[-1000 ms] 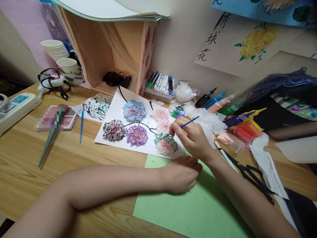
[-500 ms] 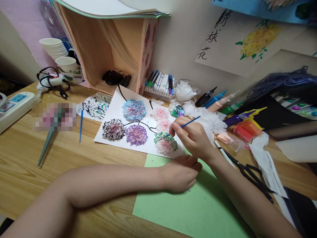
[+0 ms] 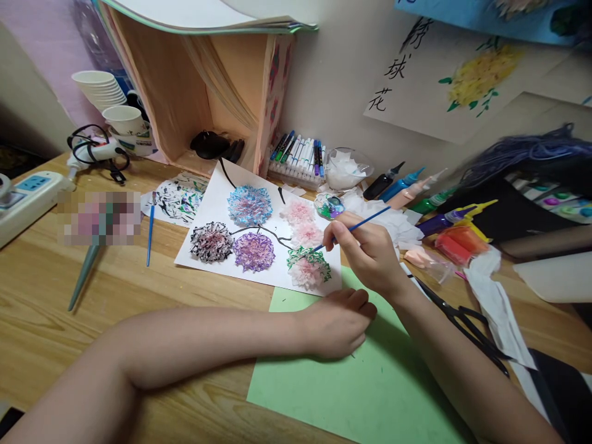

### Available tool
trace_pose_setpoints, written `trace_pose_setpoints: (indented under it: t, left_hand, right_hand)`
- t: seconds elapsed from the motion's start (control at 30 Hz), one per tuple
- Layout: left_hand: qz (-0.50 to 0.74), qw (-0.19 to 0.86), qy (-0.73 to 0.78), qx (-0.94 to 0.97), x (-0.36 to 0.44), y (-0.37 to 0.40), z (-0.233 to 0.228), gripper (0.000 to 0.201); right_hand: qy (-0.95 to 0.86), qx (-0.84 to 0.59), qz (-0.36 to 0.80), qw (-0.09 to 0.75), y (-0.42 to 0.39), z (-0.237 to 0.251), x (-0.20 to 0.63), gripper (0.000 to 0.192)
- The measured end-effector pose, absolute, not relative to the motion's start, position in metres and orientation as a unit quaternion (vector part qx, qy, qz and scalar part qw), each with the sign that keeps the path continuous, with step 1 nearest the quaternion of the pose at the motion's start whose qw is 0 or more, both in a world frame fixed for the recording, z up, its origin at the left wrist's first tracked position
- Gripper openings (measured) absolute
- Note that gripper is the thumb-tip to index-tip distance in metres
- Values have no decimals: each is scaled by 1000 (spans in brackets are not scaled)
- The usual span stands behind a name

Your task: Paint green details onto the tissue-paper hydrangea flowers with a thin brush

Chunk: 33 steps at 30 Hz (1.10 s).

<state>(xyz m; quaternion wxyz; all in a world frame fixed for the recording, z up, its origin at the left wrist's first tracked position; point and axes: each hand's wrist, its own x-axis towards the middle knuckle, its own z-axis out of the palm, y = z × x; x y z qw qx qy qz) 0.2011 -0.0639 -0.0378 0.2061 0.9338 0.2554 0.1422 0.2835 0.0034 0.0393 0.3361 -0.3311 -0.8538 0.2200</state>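
While my right hand pinches one thin blue brush, its tip rests at the green-edged pink flower, the nearest of six tissue flowers on the single white sheet. My left hand lies loosely curled, holding nothing, on one green sheet over the bench. A second blue brush lies left of the white sheet. One pair of black scissors sits right of my wrist, and one row of markers lines the wall.
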Motion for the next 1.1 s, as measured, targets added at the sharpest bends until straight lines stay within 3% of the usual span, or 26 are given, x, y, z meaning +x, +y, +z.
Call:
trace_pose_setpoints:
  t: [0.1, 0.27, 0.37, 1.1]
  left_hand:
    - [141, 203, 263, 933, 201, -64, -36, 15]
    - [144, 205, 262, 932, 201, -65, -36, 15]
    - [145, 209, 263, 931, 201, -64, -37, 14]
    - [133, 212, 273, 929, 200, -64, -37, 10]
  right_hand:
    - [-826, -355, 277, 338, 10, 36, 285, 38]
    - [-705, -391, 419, 418, 27, 27, 288, 42]
    - [-675, -402, 465, 408, 33, 21, 288, 46]
    - [-654, -423, 505, 372, 45, 17, 293, 51]
